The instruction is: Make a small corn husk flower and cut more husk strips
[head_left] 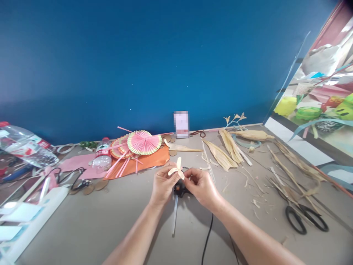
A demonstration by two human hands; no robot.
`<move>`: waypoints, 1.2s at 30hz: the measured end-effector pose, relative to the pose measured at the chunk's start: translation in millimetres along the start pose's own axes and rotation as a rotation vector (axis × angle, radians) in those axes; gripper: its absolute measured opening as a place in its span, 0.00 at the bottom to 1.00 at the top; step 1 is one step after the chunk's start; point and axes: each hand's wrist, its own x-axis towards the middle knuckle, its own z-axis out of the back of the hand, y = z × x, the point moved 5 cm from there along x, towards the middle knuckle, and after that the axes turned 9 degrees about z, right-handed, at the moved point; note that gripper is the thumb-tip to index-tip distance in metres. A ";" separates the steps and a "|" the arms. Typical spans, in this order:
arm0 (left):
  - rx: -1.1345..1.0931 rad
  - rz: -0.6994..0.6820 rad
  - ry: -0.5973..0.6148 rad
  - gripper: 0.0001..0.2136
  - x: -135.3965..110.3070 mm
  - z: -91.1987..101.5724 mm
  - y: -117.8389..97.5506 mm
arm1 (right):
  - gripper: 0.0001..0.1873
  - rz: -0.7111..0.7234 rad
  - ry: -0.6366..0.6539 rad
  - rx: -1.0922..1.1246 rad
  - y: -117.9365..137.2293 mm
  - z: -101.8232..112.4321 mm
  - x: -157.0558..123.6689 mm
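A small pale flower point(178, 170) with a few petals, like cut corn husk, is held up in front of me. My left hand point(163, 184) pinches it between thumb and fingers from the left. From the right, my right hand point(203, 187) is closed with its fingertips at the flower's lower edge. Just beneath lies what looks like a black glue gun point(179, 189), partly hidden by my hands. A translucent stick point(174, 217) juts from it toward me, and a black cord point(209, 235) runs to the near edge.
Dried husks point(220, 154) and scraps lie at the right, with black-handled scissors point(306, 219) nearer me. Pink paper fans point(145, 142) on orange paper point(162, 156), a small bottle point(102, 156) and large bottles point(27, 145) stand left. A blue wall point(165, 66) closes the back.
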 end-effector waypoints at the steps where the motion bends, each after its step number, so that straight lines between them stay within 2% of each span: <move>1: 0.009 0.011 0.008 0.08 0.3 0.3 0.8 | 0.06 -0.001 0.001 0.007 0.3 0.2 0.1; 14: 0.072 0.011 0.110 0.08 -2.5 -4.2 -1.4 | 0.12 -0.020 0.005 0.126 -6.1 -0.2 0.0; 19: 0.082 0.015 0.155 0.09 -3.4 -7.5 -2.8 | 0.12 0.003 0.022 0.208 2.8 1.4 2.4; 25: 0.029 0.055 0.210 0.12 -2.2 -11.9 -0.2 | 0.13 0.004 -0.030 0.213 9.3 6.5 4.1; 32: 0.061 -0.048 0.168 0.09 -4.9 -11.9 -11.6 | 0.10 -0.014 -0.006 0.220 6.0 2.7 3.5; 36: 0.105 -0.033 0.060 0.09 0.3 -6.1 -6.2 | 0.11 -0.071 -0.022 0.268 4.3 3.9 3.2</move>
